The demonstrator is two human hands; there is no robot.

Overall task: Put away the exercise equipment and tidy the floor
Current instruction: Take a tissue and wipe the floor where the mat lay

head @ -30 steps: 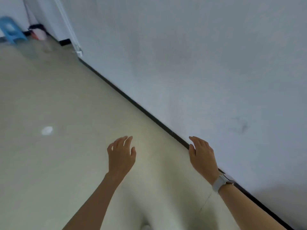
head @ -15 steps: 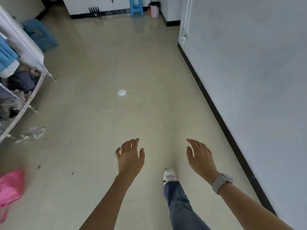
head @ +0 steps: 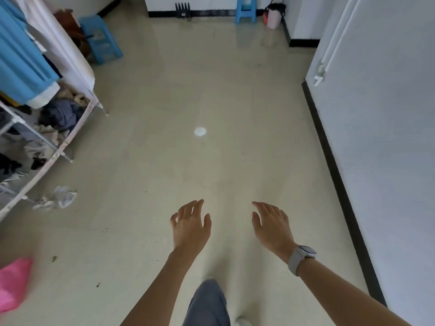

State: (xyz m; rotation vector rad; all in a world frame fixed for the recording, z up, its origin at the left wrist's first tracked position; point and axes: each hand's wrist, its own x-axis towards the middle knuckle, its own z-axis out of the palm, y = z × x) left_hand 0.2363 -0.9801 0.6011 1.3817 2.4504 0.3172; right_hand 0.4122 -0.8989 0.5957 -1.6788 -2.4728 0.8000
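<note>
My left hand (head: pixel 190 225) and my right hand (head: pixel 270 225) are stretched out in front of me above the beige floor (head: pixel 164 114), both with fingers apart and nothing in them. A grey watch (head: pixel 300 257) is on my right wrist. A black object with upright prongs (head: pixel 182 9) stands against the far wall. A pink thing (head: pixel 13 284) lies blurred at the left edge. Crumpled white litter (head: pixel 57 197) lies on the floor beside the rack. No piece of exercise equipment can be told for sure.
A white clothes rack (head: pixel 58 149) with hanging garments and piled clothes fills the left side. Two blue stools (head: pixel 102 38) (head: pixel 246 8) and a pink bin (head: pixel 273 16) stand at the back. A white wall with black skirting (head: pixel 334 161) runs along the right. My leg in grey trousers (head: pixel 207 304) is below.
The view has swung left from the right wall to the open floor and rack. My hands stay out in front, empty. My leg has drawn back toward the bottom of the view.
</note>
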